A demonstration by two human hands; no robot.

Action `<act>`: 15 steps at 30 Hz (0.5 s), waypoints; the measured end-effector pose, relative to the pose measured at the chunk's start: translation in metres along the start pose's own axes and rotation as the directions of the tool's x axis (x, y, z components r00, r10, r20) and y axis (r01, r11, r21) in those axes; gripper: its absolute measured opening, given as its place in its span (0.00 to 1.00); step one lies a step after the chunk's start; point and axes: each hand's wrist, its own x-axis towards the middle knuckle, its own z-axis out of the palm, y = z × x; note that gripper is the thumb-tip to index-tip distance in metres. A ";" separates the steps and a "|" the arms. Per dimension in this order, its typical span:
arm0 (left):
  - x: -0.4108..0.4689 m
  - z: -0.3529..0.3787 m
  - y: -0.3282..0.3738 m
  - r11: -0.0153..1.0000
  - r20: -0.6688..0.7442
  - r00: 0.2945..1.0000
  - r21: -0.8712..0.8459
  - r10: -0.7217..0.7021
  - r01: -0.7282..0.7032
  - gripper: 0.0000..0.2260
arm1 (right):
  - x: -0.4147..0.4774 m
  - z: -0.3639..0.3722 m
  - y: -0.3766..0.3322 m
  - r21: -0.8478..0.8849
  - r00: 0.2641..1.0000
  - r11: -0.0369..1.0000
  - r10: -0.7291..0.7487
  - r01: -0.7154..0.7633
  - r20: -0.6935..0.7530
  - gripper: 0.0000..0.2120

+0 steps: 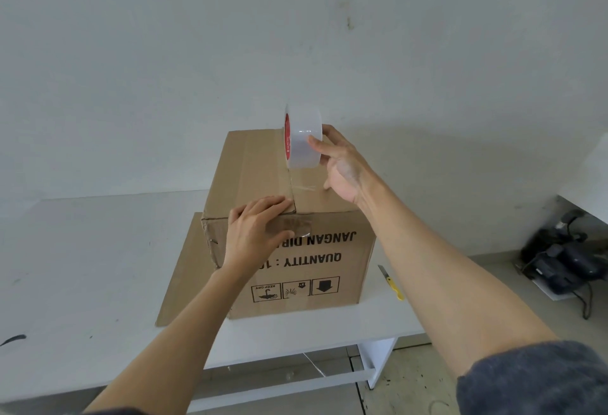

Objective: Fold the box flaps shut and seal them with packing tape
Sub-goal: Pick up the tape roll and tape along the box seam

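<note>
Head view is showing us partway through sealing: the box (289,227) is sitting near the table's (82,250) front edge, flaps folded shut. Our left hand (255,233), fingers spread flat, is pressing the tape end over the near top edge. Our right hand (342,164) is gripping the tape roll (302,136), running it along the seam; the far half is remaining untaped.

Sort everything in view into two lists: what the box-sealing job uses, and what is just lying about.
In use:
brown cardboard box
clear packing tape roll with red core, gripped by the right hand
left hand, pressing the flaps and tape end

Lying about:
yellow-handled utility knife
flat cardboard sheet under the box
black power tool
</note>
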 end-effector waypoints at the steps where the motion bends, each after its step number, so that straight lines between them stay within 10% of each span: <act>1: -0.001 0.000 0.000 1.000 -0.006 1.000 -0.004 -0.003 0.003 0.25 | -0.002 0.001 0.000 0.007 1.000 1.000 -0.005 0.005 0.004 0.08; 15: 0.025 -0.018 -0.005 0.992 0.160 0.981 0.054 0.105 -0.115 0.22 | -0.012 0.010 0.000 0.068 0.998 0.996 -0.056 0.056 0.000 0.12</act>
